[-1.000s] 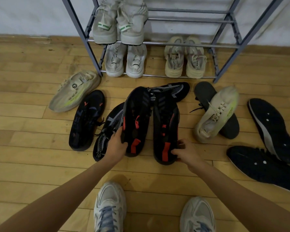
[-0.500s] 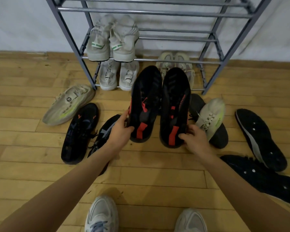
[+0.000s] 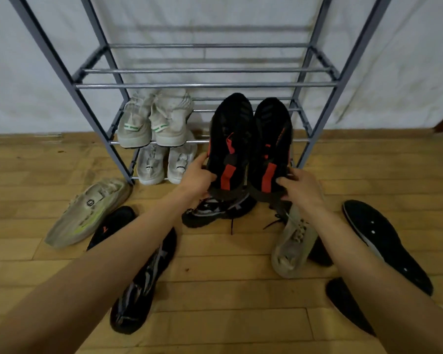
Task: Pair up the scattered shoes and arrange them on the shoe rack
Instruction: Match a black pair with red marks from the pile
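**Holding the black-and-red pair up at the rack**

So we've got one shoe in each hand. Our left hand [image 3: 198, 178] is curled round the heel end of the left black-and-red shoe [image 3: 230, 139]. Our right hand [image 3: 301, 187] grips the heel end of the right black-and-red shoe [image 3: 273, 141] the same way. The two shoes sit side by side and touching, toes pointing away from us and tipped up, in front of the right half of the shoe rack [image 3: 205, 85]. The toes look about level with the second shelf from the bottom, but honestly we can't tell whether they rest on its bars or hang just short of them.

At the left of that same shelf sits a pale pair with green stripes [image 3: 151, 123]. Right under it, on the bottom shelf, is a white pair [image 3: 164, 164].

Down on the wooden floor [image 3: 228, 277]:
- a beige shoe with a yellow-green streak [image 3: 87, 213], near the rack's left leg
- a black shoe with an orange mark [image 3: 110, 226], just beside it
- a black-and-grey shoe [image 3: 138, 297], partly under our left forearm
- a similar black-and-grey one [image 3: 215, 210], just below the held pair

Off to the right, a second beige shoe [image 3: 292, 246] lies across a dark one. Further out is a black sole-up shoe [image 3: 386, 246], and another black shoe [image 3: 348, 302] sits nearer us, half hidden by our right forearm.
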Demonstrator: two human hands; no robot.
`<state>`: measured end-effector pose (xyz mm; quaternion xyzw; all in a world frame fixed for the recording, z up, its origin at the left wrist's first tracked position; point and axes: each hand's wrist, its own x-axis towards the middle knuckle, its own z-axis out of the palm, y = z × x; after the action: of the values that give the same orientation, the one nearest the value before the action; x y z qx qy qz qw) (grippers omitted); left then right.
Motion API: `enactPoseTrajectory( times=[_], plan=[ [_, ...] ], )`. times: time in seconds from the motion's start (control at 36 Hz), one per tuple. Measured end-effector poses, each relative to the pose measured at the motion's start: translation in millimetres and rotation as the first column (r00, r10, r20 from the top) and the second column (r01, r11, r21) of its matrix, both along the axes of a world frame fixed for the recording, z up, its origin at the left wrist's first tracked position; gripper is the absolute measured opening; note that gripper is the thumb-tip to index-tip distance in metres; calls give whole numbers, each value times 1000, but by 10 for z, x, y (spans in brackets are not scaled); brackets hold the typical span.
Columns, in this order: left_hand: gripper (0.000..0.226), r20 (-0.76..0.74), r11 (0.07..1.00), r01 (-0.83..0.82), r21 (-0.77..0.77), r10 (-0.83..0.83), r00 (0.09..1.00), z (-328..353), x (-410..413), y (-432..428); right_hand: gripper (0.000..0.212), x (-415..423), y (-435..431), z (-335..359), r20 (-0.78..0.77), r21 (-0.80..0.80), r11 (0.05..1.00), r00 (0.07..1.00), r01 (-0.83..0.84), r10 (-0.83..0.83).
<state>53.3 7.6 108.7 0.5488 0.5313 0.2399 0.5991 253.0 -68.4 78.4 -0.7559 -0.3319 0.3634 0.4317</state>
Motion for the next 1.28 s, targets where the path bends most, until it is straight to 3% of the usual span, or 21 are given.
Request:
enactPoseTrajectory(
  times=[0.19,0.33,0.58,0.86,1.06,1.28],
  plan=[
    [60,13,998,-25,-64,26,1000,98,321,600,41,261,573,214,141,66,998,990,-19,9],
    [56,-39,997,-12,-73,9,999,169,560,933,30,442,887,297,243,76,997,970,-29,10],
    [39,-71,994,-41,-104,34,997,188,920,1244,33,681,1171,199,224,53,999,974,10,-21],
    [40,-84,1000,-15,-17,13,996,-25,958,1329,36,569,1161,-39,238,237,953,940,186,-243],
    [36,-148,997,16,75,-4,989,-47,961,1310,47,357,1035,-200,376,263,964,915,49,-149],
    [38,-143,985,41,168,-17,990,-90,929,1245,49,395,1066,-144,385,207,978,917,26,-106]
  ],
)
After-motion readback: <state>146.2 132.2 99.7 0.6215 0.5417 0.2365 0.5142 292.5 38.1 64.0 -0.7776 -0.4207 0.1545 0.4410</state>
